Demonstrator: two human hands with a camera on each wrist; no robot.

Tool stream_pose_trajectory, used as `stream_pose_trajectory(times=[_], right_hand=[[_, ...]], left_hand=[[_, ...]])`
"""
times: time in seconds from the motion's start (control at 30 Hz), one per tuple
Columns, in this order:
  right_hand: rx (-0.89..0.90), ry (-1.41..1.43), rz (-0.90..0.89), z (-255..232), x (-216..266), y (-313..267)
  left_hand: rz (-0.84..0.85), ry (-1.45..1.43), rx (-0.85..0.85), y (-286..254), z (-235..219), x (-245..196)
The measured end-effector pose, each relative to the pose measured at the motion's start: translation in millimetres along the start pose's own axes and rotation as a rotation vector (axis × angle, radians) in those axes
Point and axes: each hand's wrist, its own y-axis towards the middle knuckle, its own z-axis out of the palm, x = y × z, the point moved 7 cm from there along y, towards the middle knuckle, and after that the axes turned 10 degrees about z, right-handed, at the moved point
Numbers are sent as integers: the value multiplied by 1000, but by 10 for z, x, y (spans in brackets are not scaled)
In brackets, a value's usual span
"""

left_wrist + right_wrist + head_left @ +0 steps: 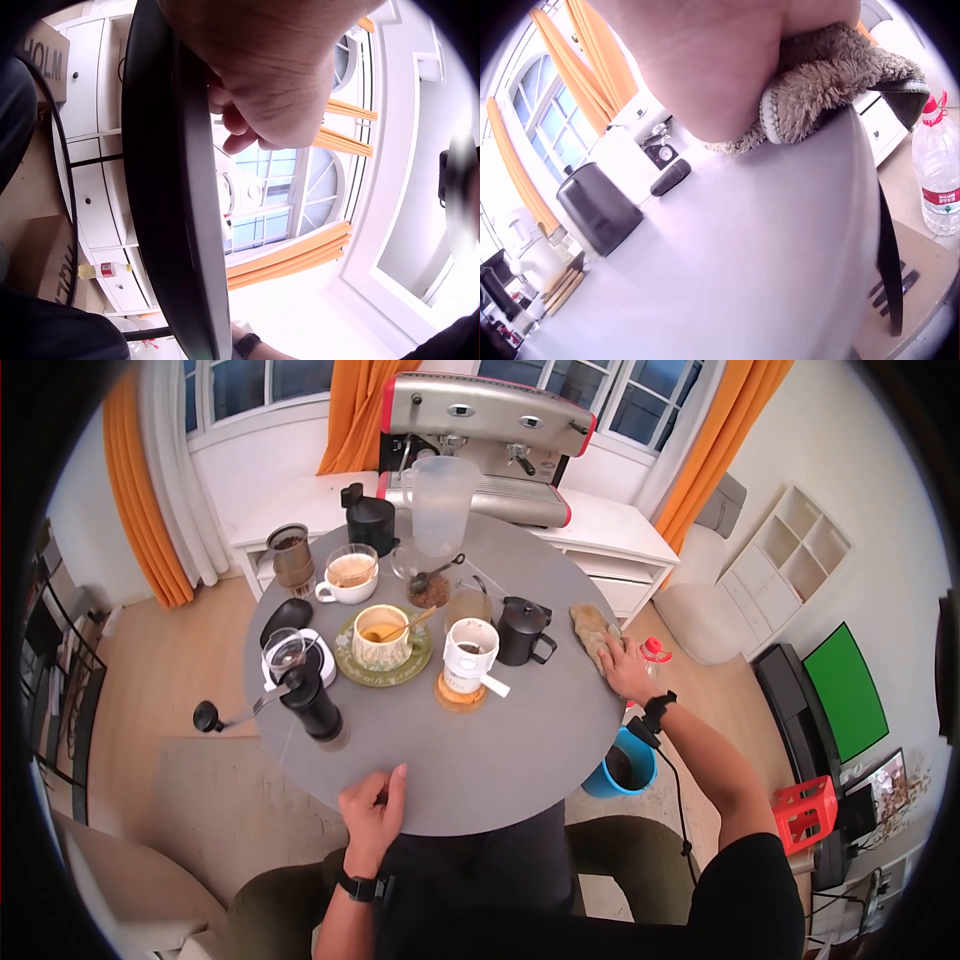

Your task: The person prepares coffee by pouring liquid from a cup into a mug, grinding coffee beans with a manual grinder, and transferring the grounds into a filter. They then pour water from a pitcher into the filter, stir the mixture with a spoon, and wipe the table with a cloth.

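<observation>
At the right side of the round grey table (520, 760), my right hand (629, 671) grips a fluffy brown cloth (590, 628). In the right wrist view the cloth (817, 90) lies bunched under the palm (712, 75) by the table edge; the fingers are hidden there. My left hand (374, 810) is idle at the front edge, thumb raised and fingers loosely curled, holding nothing. The left wrist view shows this hand (262, 82) beside the dark table rim (176, 187). Nearest the cloth stands a black pitcher (524, 632).
A white dripper (470, 645), a green-saucered cup (381, 645), a black hand grinder (312, 705) and a clear jug (440, 505) stand on the table. Past its right edge are a red-capped bottle (937, 165) and a blue bucket (640, 758). An espresso machine (485, 420) stands behind.
</observation>
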Motion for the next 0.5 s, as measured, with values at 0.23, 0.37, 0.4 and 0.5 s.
stream_pose_trajectory(times=[0.23,0.37,0.4,0.5], right_hand=[[-94,76,-26,-384,715,-968],[13,129,-62,-408,1079,-1335],[34,150,-68,-394,1170,-1441],[28,152,-121,-432,1552,-1802]], left_hand=[[-3,-150,-96,-65,-160,29],[-19,-253,-202,-155,-258,123],[-17,-272,-224,-166,-278,126],[1,-303,-267,-239,-340,161]])
